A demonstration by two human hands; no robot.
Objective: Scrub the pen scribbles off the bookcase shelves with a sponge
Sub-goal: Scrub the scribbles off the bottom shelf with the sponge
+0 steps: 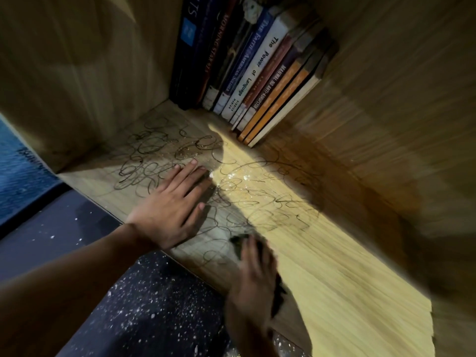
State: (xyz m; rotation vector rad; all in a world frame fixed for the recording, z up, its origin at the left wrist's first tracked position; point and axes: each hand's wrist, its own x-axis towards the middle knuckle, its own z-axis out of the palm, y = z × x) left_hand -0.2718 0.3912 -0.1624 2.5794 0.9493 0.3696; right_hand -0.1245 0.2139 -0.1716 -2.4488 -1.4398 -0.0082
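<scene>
Scrubbing is the step in hand, we judge. Our right hand [253,269] is blurred and sits at the front edge of the shelf [334,266], fingers curled over a dark sponge [238,240] that shows just past the fingertips and again under the palm; it grips the sponge against the wood. Our left hand [172,204] lies flat on the shelf with fingers straight and spread, holding nothing, pressing down as a brace. Black pen scribbles [154,155] loop across most of the shelf, from the left corner, under and around the left hand, and on into the lit patch to the right, where wet specks glint among them. A pale smeared patch lies just beside the sponge. Books [257,73] stand leaning at the back. Most of the marks remain, so the job looks early. Next the sponge needs firm strokes over the loops ahead, and the left hand must shift off the marks it covers.
</scene>
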